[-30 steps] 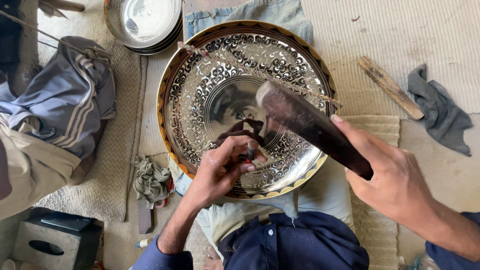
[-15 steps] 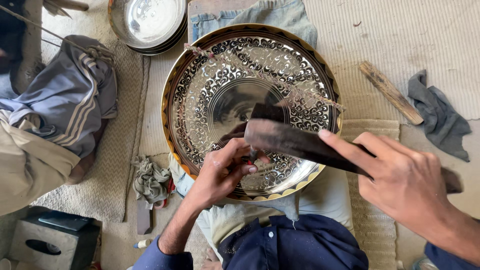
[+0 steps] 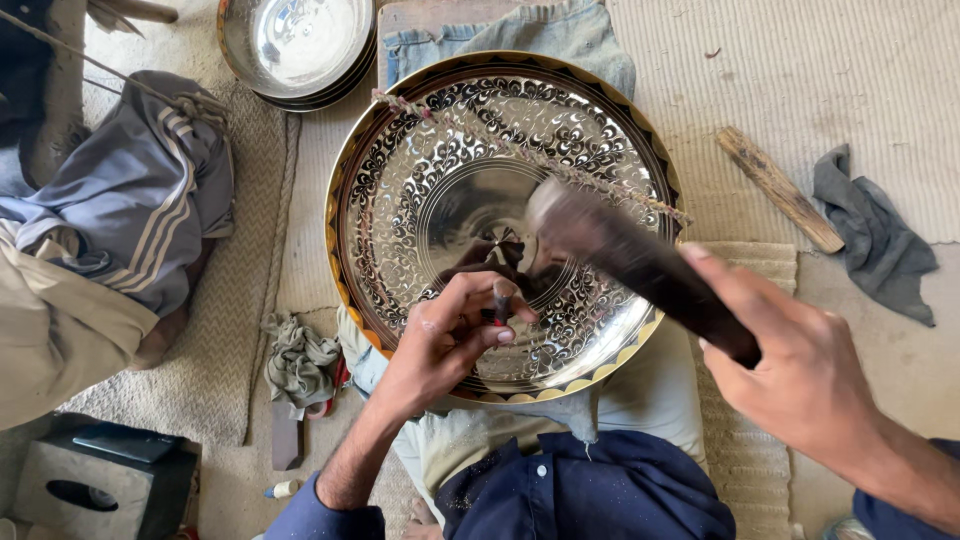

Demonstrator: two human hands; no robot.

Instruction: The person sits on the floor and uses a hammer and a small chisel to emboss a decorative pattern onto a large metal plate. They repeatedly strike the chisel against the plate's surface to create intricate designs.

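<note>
We are pinching a small chisel (image 3: 502, 300) in our left hand (image 3: 445, 340) fingers against the engraved brass tray (image 3: 400, 190); our right hand (image 3: 800, 370) fingers are gripping a dark hammer (image 3: 630, 260)

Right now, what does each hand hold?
Left hand: closed on a small chisel.
Right hand: closed on a hammer.

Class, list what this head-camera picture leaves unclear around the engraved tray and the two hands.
- Hammer: motion-blurred in the right hand; its head's shape is unclear.
- Punch: mostly hidden by the left hand; its tip cannot be seen.
- Tray: near rim covered by hand and clothing.
- Bowl: cut by the top edge.
</note>
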